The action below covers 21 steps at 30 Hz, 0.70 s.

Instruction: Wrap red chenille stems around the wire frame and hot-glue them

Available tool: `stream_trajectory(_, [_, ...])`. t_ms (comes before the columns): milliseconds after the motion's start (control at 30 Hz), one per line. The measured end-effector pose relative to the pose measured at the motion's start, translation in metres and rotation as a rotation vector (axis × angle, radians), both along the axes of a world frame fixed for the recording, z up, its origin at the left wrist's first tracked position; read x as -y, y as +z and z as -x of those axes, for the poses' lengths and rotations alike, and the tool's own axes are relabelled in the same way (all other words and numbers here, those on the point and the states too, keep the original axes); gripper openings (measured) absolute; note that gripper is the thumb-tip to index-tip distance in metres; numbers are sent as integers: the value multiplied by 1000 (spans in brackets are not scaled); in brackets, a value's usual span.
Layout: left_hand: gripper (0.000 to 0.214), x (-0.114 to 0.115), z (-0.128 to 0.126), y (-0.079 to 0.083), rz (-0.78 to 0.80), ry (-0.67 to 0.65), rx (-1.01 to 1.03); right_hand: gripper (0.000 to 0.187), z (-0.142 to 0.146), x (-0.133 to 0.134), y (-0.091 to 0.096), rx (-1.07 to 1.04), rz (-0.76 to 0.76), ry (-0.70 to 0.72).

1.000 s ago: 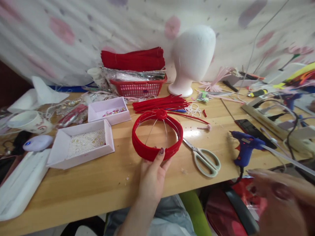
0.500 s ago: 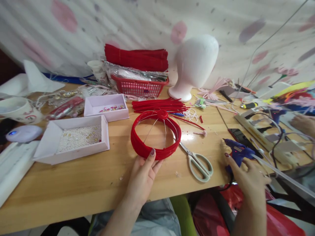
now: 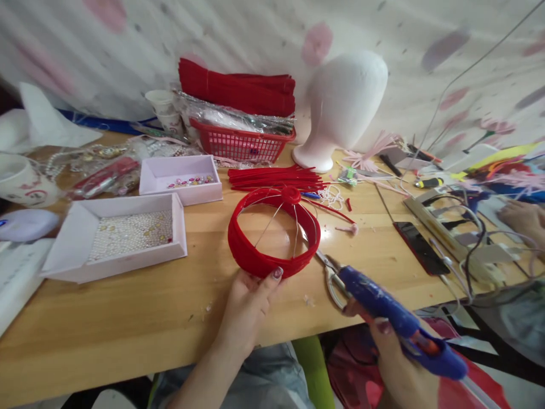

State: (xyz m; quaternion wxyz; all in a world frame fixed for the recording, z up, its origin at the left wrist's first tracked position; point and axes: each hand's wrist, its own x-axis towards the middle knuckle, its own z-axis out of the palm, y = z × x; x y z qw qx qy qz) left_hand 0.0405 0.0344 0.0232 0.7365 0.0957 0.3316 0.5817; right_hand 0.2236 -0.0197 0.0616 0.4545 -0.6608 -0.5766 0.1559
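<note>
My left hand [image 3: 249, 309] grips the near rim of a red fuzzy ring-shaped headpiece [image 3: 251, 253], thumb on the outside. Thin wires cross the ring's opening and meet at a small red coil [image 3: 291, 196] on the far rim. In my right hand [image 3: 398, 363] is a blue hot glue gun [image 3: 378, 301], its nozzle pointing left toward the headpiece but apart from it. A clear glue stick [image 3: 479, 392] sticks out of its back end. Scissors [image 3: 334, 287] lie under the nozzle, partly hidden by the gun.
At left stand two white boxes, one with pearl beads [image 3: 131, 234], one with gems [image 3: 193, 180]. Behind are a red basket [image 3: 242, 142], red pipe cleaners [image 3: 272, 178] and a white foam head [image 3: 347, 108]. A phone [image 3: 419, 247], power strip [image 3: 451, 241] and another person's hand [image 3: 522, 218] are at right.
My right hand has taken hold of the glue gun and brought it left over the scissors. My left hand still holds the headpiece, which has shifted slightly.
</note>
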Motion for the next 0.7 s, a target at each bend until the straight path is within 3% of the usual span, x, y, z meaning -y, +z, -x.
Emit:
stream_trajectory(100, [58, 1, -2, 0, 0, 10, -14, 40, 13, -3, 4, 4, -32, 217])
stream_trajectory(233, [55, 1, -3, 1, 2, 13, -21, 29, 20, -13, 5, 90, -37, 351])
stream_trajectory(700, [45, 0, -4, 3, -1, 24, -4, 34, 29, -18, 9, 164, -25, 334])
